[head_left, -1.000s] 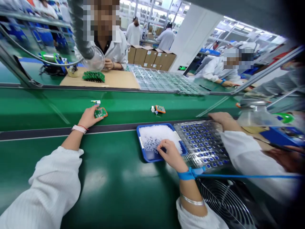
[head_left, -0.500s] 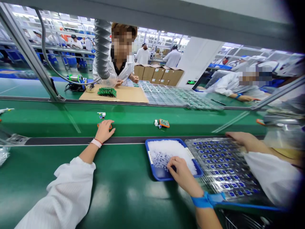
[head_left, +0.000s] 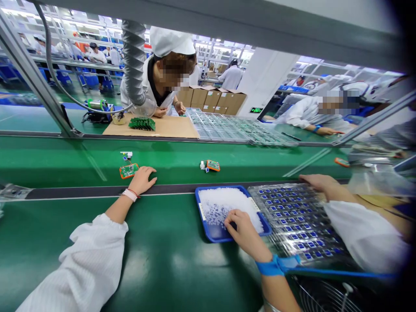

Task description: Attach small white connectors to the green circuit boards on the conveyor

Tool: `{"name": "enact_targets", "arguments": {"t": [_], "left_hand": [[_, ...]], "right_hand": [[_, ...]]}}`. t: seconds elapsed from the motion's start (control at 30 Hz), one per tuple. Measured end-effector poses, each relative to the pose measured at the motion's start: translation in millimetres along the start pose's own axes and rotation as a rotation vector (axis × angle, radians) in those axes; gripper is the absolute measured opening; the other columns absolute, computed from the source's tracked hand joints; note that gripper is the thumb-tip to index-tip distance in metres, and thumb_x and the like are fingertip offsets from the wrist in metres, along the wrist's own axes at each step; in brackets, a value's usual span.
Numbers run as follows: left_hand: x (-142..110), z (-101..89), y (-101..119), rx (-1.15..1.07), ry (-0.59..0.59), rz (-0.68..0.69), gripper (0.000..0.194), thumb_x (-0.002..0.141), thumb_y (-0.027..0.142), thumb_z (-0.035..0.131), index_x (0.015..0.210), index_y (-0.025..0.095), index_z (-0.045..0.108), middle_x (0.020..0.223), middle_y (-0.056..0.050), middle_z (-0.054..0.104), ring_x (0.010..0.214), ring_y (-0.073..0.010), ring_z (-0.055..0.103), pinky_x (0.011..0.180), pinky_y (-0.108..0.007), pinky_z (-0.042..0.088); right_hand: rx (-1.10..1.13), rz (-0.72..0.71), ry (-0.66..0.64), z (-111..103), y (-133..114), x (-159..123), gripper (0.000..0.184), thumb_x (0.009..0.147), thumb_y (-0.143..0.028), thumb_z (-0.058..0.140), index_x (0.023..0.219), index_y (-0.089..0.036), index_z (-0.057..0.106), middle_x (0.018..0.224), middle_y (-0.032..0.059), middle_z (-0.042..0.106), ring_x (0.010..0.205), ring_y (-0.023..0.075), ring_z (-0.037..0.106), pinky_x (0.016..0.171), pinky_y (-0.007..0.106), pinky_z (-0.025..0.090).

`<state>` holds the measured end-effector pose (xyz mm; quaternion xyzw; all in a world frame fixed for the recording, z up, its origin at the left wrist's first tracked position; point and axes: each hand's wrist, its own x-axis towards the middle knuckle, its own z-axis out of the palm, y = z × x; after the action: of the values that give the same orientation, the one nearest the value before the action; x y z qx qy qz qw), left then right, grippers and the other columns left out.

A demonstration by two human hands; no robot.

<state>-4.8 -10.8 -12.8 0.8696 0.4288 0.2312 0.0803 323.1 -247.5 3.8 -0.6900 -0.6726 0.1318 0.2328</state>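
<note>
Fingers (head_left: 231, 220) of right hand (head_left: 243, 236) curl into white granules (head_left: 221, 203).

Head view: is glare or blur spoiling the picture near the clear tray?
Head view: overhead light glares off the clear plastic tray, washing out some of its blue parts; the frame's right edge goes dark and smeared; the wide lens bows the grey overhead beam.

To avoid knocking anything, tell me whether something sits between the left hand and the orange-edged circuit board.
Nothing visible does: the left hand lies just right of the orange-edged circuit board on the green belt, with no object between them.
</note>
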Motion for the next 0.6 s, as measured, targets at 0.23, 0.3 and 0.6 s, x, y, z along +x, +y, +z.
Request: {"name": "enact_targets", "arguments": {"t": [0.23,0.3,0.6], "left_hand": [[0.8,0.6,-0.9,-0.011,-0.04,-0.007,0.028,0.082,0.034,0.049,0.1,0.016,0.06,0.105,-0.011,0.063,0.105,-0.0262,0.052,0.095,-0.042,0.04],[1.1,2.0,-2.4,-0.011,-0.041,-0.013,0.027,0.082,0.034,0.049,0.099,0.016,0.06,0.105,-0.01,0.063,0.105,-0.026,0.052,0.094,-0.043,0.04],[1.8,3.4,-4.8,-0.015,-0.043,-0.029,0.026,0.081,0.035,0.05,0.098,0.018,0.061,0.105,-0.009,0.064,0.105,-0.0255,0.053,0.094,-0.043,0.04]], "right_hand": [[-0.011,-0.002,-0.02,-0.5,0.1,-0.4,0.017,0.079,-0.017,0.048,0.066,-0.019,0.057,0.081,0.0075,0.057,0.08,0.022,0.051,0.078,0.04,0.04],[-0.018,0.004,-0.01,-0.3,-0.7,-0.7,0.017,0.079,-0.015,0.047,0.065,-0.019,0.057,0.081,0.0076,0.057,0.08,0.0221,0.051,0.078,0.04,0.04],[-0.031,-0.001,-0.009,0.2,-3.0,-1.8,0.018,0.079,-0.014,0.046,0.065,-0.019,0.056,0.08,0.0079,0.057,0.08,0.0219,0.05,0.077,0.039,0.04]]}}
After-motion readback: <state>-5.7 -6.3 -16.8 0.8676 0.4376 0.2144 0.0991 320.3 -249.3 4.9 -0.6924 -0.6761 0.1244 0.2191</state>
